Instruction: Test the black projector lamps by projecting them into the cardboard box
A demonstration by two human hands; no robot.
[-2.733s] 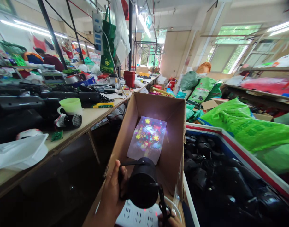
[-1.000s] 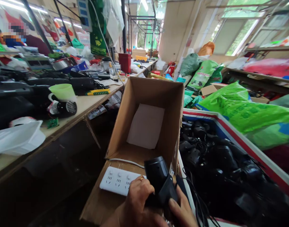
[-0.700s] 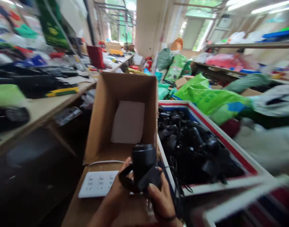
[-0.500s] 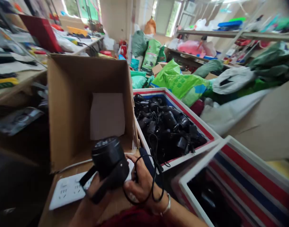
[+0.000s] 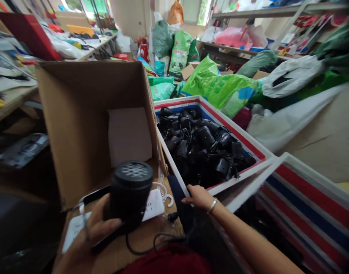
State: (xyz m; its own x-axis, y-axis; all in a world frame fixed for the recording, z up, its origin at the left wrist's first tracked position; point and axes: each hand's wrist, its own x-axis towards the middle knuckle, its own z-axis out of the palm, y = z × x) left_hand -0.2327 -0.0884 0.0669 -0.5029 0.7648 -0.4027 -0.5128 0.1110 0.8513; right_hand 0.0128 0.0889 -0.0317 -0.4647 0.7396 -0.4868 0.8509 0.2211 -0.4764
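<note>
My left hand (image 5: pixel 97 224) is closed around a black cylindrical device (image 5: pixel 131 194) with a perforated round top and a flat bracket. Its black cord (image 5: pixel 140 251) hangs down toward my lap. At the near corner of a white foam box (image 5: pixel 174 163) with red and blue stripes, my right hand (image 5: pixel 200 197) has its fingers curled over the rim. Many similar black devices (image 5: pixel 205 139) with cords lie heaped inside that box. A white power strip (image 5: pixel 154 205) rests on cardboard beneath the held device, partly hidden by it.
An open cardboard box (image 5: pixel 48 133) lies on its side ahead, with a loose cardboard sheet (image 5: pixel 130 135) inside. To the right stands another striped foam box (image 5: pixel 308 213) with dark contents. Bright green bags (image 5: pixel 220 89) and a cluttered left table (image 5: pixel 17 91) are farther back.
My right hand has left the device and its cord and moved right to the foam box's rim. The device has turned more upright in my left hand, and its cord has dropped.
</note>
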